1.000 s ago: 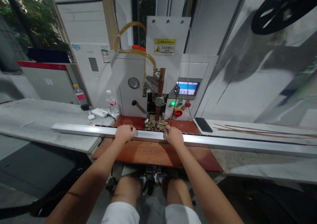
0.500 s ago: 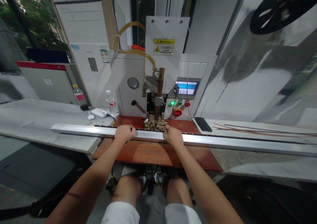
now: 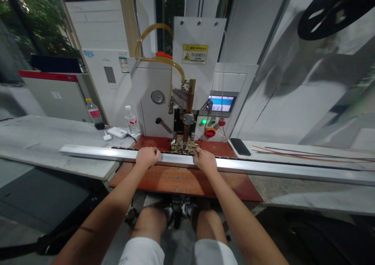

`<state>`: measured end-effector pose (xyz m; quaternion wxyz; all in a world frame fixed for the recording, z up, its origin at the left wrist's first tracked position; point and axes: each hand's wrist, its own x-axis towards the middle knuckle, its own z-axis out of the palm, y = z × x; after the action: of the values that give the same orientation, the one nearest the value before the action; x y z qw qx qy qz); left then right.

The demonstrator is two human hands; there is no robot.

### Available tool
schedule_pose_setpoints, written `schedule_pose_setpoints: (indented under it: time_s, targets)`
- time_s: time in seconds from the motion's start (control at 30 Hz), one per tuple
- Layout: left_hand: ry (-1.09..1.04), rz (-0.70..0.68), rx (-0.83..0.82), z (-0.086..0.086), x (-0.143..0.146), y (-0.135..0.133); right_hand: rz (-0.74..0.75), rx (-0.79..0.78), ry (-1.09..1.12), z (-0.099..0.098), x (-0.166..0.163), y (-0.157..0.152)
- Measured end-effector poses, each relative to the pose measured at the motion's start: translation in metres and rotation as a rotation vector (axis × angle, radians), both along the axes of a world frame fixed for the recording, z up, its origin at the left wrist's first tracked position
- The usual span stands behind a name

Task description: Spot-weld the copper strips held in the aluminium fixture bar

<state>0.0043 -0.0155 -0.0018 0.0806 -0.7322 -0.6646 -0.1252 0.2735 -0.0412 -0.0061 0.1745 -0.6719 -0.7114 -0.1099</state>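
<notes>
My left hand (image 3: 148,156) is closed at the back edge of a long aluminium bar (image 3: 175,159), left of the machine's fixture. A thin dark strip (image 3: 124,149) runs along that edge and passes under the fingers. My right hand (image 3: 206,160) is closed in a pinch beside the brass-coloured fixture (image 3: 183,144), its wrist over the bar; what the fingertips hold is too small to make out. Above the fixture stands a copper-coloured upright electrode (image 3: 187,118) of a white press-like machine (image 3: 197,32). The bar lies level across a reddish-brown board (image 3: 178,181).
A cola bottle (image 3: 95,114), a clear water bottle (image 3: 132,122) and a white power bank (image 3: 117,132) stand on the left table. A black phone (image 3: 240,146) and several thin copper-coloured rods (image 3: 293,154) lie at right. Machine controls include a lit screen (image 3: 223,103) and a red knob (image 3: 210,133).
</notes>
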Motion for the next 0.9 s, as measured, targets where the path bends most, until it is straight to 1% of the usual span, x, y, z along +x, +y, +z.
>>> schedule_pose_setpoints:
  time_s: [0.17,0.53,0.9]
  targets:
    - [-0.017,0.012,-0.010,0.0000,0.0004,-0.0001,-0.009,0.009,-0.006,-0.0017,0.0004,0.0008]
    - [0.027,-0.003,0.023,0.0011,0.0012,-0.0013,0.003,0.055,-0.012,-0.0061,0.0026,0.0031]
    - [-0.024,0.000,-0.006,0.0031,0.0023,-0.0025,-0.011,0.036,-0.022,-0.0064,0.0037,0.0026]
